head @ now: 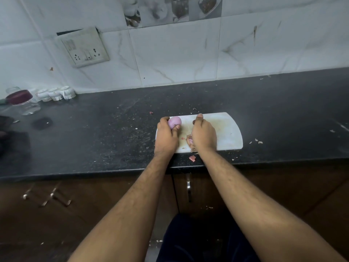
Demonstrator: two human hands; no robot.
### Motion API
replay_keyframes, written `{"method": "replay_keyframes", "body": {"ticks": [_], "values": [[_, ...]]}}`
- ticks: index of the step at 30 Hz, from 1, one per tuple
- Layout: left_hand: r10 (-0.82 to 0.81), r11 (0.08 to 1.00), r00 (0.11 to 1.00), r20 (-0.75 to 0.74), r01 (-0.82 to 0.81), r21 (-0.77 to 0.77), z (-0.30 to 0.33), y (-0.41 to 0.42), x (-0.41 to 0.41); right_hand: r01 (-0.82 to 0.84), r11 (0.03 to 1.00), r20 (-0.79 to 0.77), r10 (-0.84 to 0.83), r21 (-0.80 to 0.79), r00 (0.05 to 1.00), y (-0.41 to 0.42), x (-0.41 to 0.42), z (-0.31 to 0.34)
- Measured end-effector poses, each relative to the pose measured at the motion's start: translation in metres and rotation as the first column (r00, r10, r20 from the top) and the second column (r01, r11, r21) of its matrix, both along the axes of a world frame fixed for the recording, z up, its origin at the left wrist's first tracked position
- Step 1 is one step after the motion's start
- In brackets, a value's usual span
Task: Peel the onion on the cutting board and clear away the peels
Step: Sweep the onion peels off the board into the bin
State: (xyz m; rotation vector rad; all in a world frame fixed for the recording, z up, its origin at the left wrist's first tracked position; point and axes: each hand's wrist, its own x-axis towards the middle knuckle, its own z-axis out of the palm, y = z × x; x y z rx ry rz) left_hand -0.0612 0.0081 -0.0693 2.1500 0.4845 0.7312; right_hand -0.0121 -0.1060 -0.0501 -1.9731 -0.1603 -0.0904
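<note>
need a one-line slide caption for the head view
Left hand holds the peeled onion on the cutting board while right hand gathers peels.

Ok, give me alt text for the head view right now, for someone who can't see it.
The left hand grips a peeled pale purple onion at the left end of a white cutting board. The right hand rests on the board over a clump of peels, and one scrap lies on the black counter.
</note>
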Motion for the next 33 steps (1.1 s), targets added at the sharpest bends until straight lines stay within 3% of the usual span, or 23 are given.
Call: {"method": "replay_keyframes", "body": {"ticks": [7,10,13,15,18,22,33], "values": [[-0.011,1.000,1.000,-0.004,0.011,-0.008,-0.002,0.004,0.002,-0.057,0.961,-0.075,0.080,0.269,0.994,-0.011,0.029,0.003],[0.001,0.998,1.000,0.002,-0.001,-0.064,-0.002,0.007,0.006,-0.308,0.939,-0.042,0.317,0.153,0.947,-0.029,0.032,-0.003],[-0.019,0.980,0.999,-0.026,0.014,-0.199,0.002,0.016,0.015,-0.570,0.819,-0.011,0.571,0.065,0.821,-0.032,0.027,-0.005],[-0.035,0.961,0.999,-0.013,0.030,-0.276,0.009,0.025,0.022,-0.656,0.751,0.029,0.659,-0.083,0.751,-0.030,0.019,-0.006],[-0.041,0.956,0.999,-0.022,0.033,-0.291,0.017,0.034,0.032,-0.645,0.676,0.069,0.707,-0.357,0.703,-0.029,0.016,-0.008],[-0.157,0.955,0.987,-0.039,0.142,-0.259,0.011,0.032,0.042,-0.634,0.566,0.072,0.773,-0.528,0.630,-0.030,0.019,-0.008],[-0.273,0.936,0.962,0.022,0.271,-0.223,0.001,0.035,0.042,-0.635,0.455,0.152,0.868,-0.624,0.472,-0.034,0.016,-0.010]]}}
